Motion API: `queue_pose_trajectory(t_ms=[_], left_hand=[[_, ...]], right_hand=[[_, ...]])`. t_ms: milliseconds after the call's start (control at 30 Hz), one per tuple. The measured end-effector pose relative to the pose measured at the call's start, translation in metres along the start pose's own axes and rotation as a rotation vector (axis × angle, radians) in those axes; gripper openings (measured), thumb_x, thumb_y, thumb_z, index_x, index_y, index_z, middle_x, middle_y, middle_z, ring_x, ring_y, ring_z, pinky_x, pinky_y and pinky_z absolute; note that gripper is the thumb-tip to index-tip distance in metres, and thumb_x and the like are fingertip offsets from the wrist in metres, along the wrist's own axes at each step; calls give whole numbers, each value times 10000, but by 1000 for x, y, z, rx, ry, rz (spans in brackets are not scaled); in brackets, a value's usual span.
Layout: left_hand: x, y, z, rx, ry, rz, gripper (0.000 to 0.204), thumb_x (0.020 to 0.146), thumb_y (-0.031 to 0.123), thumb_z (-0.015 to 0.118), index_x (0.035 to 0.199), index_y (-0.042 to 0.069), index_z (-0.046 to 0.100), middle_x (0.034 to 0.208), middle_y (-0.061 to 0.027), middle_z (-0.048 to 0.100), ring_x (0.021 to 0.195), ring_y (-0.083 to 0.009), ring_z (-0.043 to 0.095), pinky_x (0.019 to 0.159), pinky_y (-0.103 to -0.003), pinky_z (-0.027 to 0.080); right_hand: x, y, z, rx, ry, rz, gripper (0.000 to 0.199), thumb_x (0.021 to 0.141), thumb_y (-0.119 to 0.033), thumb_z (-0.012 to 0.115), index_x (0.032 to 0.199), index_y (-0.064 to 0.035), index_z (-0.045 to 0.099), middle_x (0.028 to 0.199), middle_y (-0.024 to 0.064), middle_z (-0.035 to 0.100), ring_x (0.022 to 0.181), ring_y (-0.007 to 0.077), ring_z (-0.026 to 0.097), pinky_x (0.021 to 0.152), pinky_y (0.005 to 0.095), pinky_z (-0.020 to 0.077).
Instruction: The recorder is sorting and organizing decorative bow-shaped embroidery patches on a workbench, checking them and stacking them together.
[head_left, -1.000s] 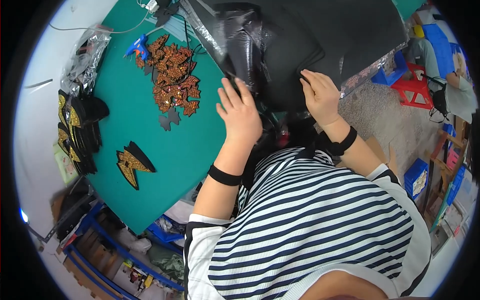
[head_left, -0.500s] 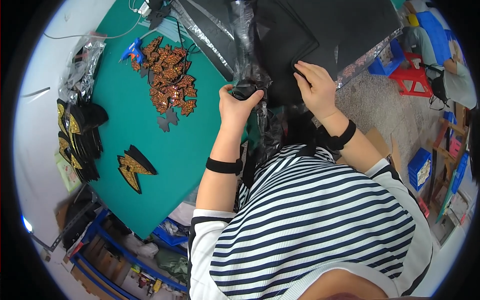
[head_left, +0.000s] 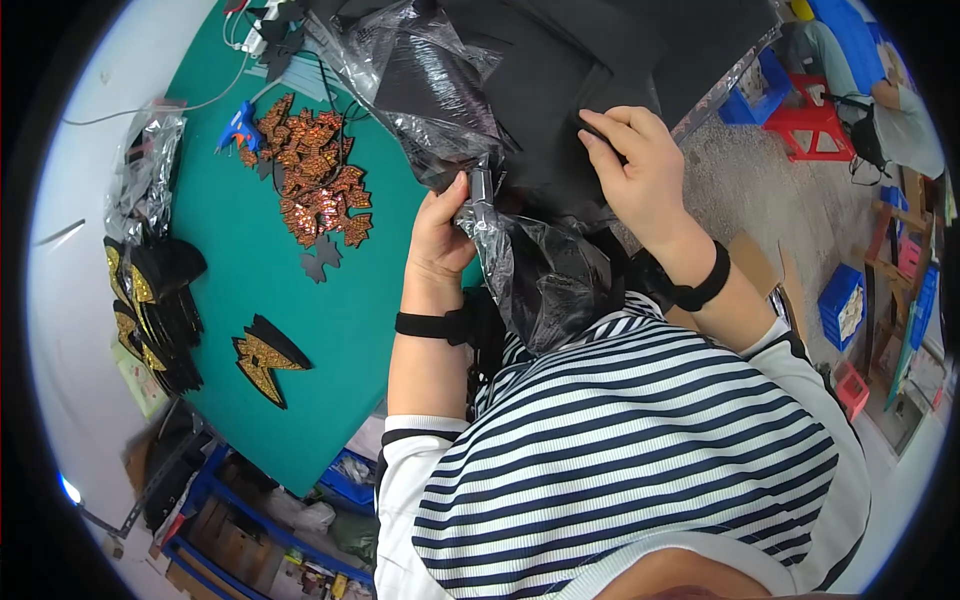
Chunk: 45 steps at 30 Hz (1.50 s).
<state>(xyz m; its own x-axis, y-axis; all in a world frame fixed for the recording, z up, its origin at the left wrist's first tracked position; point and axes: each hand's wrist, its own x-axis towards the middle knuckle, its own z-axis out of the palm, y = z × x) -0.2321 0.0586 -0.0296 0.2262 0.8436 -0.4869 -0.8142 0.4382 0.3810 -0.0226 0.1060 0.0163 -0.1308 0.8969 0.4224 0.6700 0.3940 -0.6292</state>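
My left hand (head_left: 437, 243) is closed on the crinkled clear plastic wrap (head_left: 430, 80) that covers a stack of black sheets (head_left: 560, 90) at the edge of the green table (head_left: 250, 290). My right hand (head_left: 640, 170) pinches the corner of a black sheet at the stack's near side. Both wrists wear black bands. The plastic hangs down over my lap as a dark bunched fold (head_left: 550, 280). My striped shirt fills the lower part of the view.
A pile of glittery orange-gold cut shapes (head_left: 315, 180) and a blue glue gun (head_left: 238, 128) lie on the green table. Black-and-gold pieces (head_left: 262, 360) and a stack (head_left: 150, 310) sit at the left. Another person (head_left: 870, 70), red stool (head_left: 815, 110) and blue crates (head_left: 840, 305) stand right.
My left hand has moved from lying flat on the stack to gripping the plastic wrap and pulling it toward me. My right hand has taken hold of a sheet corner.
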Motion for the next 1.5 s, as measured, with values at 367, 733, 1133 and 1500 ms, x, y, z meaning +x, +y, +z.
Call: queue_pose_trajectory(t_ms=[367,733,1133,1500], left_hand=[[-5,2,18,152,33,4,232,841,152,595,1007,-9,574,884,-84,636,786,-171,619,712,-296,511],[-1,-4,36,491,-46,122,243,819,118,624,1025,13,549,936,-28,588,866,-106,543,797,-253,429],[1,-2,32,346,-43,122,257,834,54,573,1076,0,506,987,-51,580,882,-134,557,807,-281,445],[5,7,25,497,236,220,210,813,52,606,1004,-12,550,884,-56,603,804,-118,570,738,-263,451]], right_hand=[[-11,-31,0,0,-165,-115,174,659,-90,687,828,-53,661,749,40,593,660,211,564,588,298,465],[-6,-33,-4,-26,-364,179,226,701,-199,646,814,-4,668,770,103,622,708,277,603,622,339,470],[8,25,1,654,58,881,152,718,-112,593,733,35,625,658,10,553,586,94,486,530,257,402],[53,75,-21,469,180,830,215,778,-99,534,899,67,596,761,61,591,695,146,559,604,294,452]])
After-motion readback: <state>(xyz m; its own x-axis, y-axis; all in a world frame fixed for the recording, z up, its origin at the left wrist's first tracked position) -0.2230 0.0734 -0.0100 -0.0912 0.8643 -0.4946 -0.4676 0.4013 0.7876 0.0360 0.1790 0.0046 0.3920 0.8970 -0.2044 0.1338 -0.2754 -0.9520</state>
